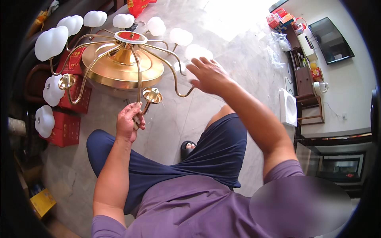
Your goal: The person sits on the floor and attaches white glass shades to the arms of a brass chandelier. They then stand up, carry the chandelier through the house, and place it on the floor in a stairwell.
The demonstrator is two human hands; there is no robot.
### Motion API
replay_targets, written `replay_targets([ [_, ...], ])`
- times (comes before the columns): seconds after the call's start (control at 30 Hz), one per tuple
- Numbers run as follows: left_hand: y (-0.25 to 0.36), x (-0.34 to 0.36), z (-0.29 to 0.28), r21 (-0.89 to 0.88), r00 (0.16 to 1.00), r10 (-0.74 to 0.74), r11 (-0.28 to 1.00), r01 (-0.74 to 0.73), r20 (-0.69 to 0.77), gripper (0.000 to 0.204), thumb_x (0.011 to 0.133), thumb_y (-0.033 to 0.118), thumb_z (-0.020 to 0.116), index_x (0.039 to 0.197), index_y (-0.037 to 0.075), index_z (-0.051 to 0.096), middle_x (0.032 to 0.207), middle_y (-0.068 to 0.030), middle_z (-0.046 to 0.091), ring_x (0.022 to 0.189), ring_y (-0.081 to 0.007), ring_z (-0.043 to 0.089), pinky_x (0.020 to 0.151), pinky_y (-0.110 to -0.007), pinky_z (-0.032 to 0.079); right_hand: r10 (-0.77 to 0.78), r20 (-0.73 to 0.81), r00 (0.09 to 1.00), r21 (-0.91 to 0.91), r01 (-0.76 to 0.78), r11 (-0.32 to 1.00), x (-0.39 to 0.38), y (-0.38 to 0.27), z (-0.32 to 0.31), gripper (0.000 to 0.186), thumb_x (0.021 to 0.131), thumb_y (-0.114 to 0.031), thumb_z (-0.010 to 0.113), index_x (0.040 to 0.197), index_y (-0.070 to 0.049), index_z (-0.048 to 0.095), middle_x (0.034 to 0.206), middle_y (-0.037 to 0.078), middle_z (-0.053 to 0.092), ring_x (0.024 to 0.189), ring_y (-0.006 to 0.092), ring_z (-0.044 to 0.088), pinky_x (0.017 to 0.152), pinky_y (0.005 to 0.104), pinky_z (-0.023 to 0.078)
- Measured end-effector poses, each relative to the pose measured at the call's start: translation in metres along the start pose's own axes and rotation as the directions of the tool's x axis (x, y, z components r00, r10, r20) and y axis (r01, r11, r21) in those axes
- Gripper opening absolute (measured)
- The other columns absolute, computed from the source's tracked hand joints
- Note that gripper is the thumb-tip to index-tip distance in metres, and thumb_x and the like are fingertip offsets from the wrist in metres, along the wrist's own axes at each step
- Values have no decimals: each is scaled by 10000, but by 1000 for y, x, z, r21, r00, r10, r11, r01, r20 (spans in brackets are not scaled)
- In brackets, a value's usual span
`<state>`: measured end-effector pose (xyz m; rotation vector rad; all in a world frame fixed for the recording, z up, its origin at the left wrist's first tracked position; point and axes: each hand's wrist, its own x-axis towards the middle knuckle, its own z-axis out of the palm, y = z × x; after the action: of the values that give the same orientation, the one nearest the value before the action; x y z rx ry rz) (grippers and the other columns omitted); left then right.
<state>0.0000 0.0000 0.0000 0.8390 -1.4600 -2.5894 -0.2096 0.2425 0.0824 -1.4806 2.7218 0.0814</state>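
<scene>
A gold chandelier (124, 67) stands before me, its curved arms spreading from a white-rimmed hub (131, 37). Most arms carry white lobed lampshades (51, 43). Down at the bend of the nearest arm, my left hand (130, 119) has its fingers closed around the metal, just below a bare lamp holder (152, 95). Something small and pale shows by those fingers. Another bare lamp holder (66, 81) sits on the left. My right hand (208, 75) is open, fingers spread over a white lampshade (196, 51) at the right, partly covering it; whether they touch cannot be made out.
Red boxes (65, 129) stand at the left, with two loose white lampshades (45, 121) on or beside them. A yellow package (42, 202) lies lower left. Along the right wall are a wooden cabinet (303, 81), a television (331, 40) and a white foam tray (287, 107).
</scene>
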Motion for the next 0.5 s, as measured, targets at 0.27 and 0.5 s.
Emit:
replay_targets([
  [0.27, -50, -15, 46, -204, 992, -123, 971, 123, 15, 157, 933, 247, 668, 916, 100, 616, 659, -9, 588, 508, -133, 584, 424, -270, 455, 426, -39, 904, -264, -421, 868, -183, 110, -20, 279, 937, -322, 614, 810, -91, 707, 805, 92, 705, 754, 299, 682, 707, 416, 538],
  [0.5, -49, -10, 40, -142, 993, -114, 983, 114, 3, 149, 933, 239, 655, 940, 94, 621, 659, -16, 584, 504, -137, 575, 424, -275, 447, 110, -246, 963, 6, -112, 994, -13, 24, 3, 375, 887, -351, 681, 1152, -87, 687, 1302, 136, 584, 1287, 292, 479, 1074, 430, 373],
])
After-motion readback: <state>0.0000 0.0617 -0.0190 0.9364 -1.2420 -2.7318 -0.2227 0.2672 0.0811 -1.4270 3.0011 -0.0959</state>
